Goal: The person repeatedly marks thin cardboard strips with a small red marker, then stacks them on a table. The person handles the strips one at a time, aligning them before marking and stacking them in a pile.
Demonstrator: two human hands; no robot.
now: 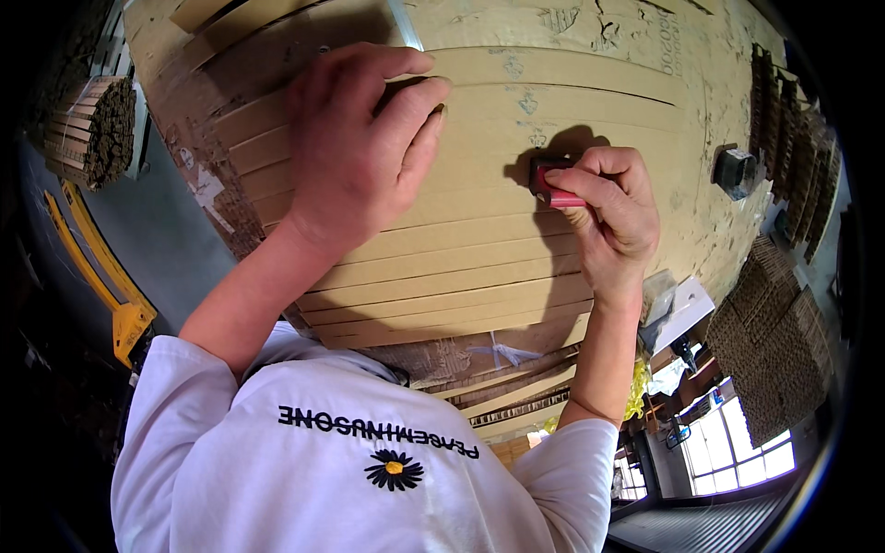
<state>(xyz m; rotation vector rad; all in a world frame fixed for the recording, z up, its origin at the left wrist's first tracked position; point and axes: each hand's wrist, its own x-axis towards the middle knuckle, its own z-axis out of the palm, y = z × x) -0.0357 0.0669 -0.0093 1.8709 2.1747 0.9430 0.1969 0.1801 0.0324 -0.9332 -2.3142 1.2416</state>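
Observation:
Long tan cardboard strips [442, 244] lie side by side in front of me, running left to right. Small blue-grey printed marks [526, 101] run down the middle of the farther ones. My right hand [616, 207] grips a small red stamp [560, 188] with a dark base, held against or just over a strip near the middle; its contact face is hidden. Over the left part of the strips rests my left hand [364, 138], fingers bent and apart from the thumb, with nothing visible in it.
A small dark container [735, 172] stands on the worn cardboard surface [710, 111] at the right. Bundled cardboard strips [92, 134] and a yellow metal frame [97, 253] are at the left. Stacked corrugated cardboard [770, 341] is beyond the right edge. White string [502, 351] lies nearby.

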